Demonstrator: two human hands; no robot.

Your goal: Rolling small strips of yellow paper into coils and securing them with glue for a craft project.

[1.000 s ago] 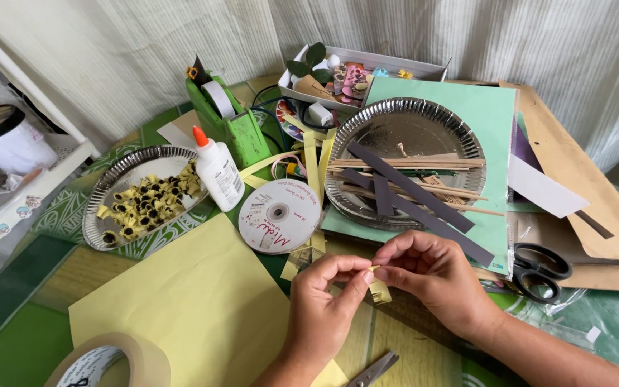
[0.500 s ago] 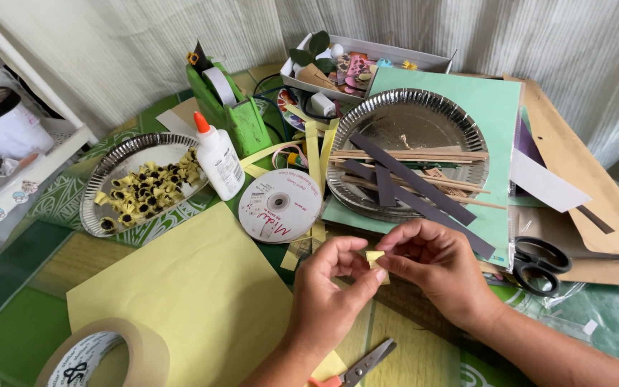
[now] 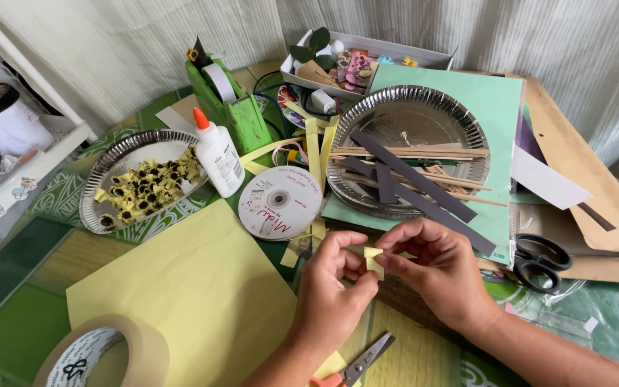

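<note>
- The left hand (image 3: 334,283) and the right hand (image 3: 435,269) meet above the desk (image 3: 23,315), just in front of the compact disc (image 3: 279,203).
- Between them is a small yellow paper strip (image 3: 373,259), partly folded or rolled; it is clear of the desk, held only by fingertips.
- Left grip: thumb and forefinger pressed together on the near end of the strip. Right grip: thumb and fingers pinching its far end, the other fingers curled loosely.
- The strip looks very light, thin and soft; I judge it creases at the least pressure and tears if pulled hard, so it wants a gentle pinch by the edges close to the fold.
- It seems dry and not slippery, yet small enough to slip away if either pinch loosens.
- Nearby lie a large yellow paper sheet (image 3: 180,301), a roll of tape (image 3: 102,355), a glue bottle (image 3: 218,154), small scissors (image 3: 361,360) by the left wrist, and black scissors (image 3: 539,261) to the right.
- A foil plate (image 3: 413,154) holds grey strips and wooden sticks; another plate (image 3: 137,179) holds little yellow rolled pieces.
</note>
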